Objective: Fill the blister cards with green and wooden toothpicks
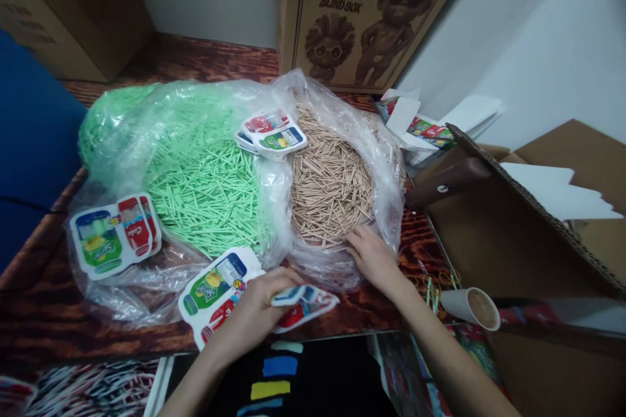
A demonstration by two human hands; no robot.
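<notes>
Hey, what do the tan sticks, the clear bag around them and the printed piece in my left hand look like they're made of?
Tan sticks: matte, perhaps wood or paper; no grain shows. Clear bag: thin, glossy plastic, see-through with wrinkled highlights. Printed piece: probably coated card or film, thin and brightly printed.

Cool, dim light here, white glints skating across the plastic bags, shadow pooling along the bottom, small details going soft, wide-angle distortion stretching the open carton at right.
</notes>
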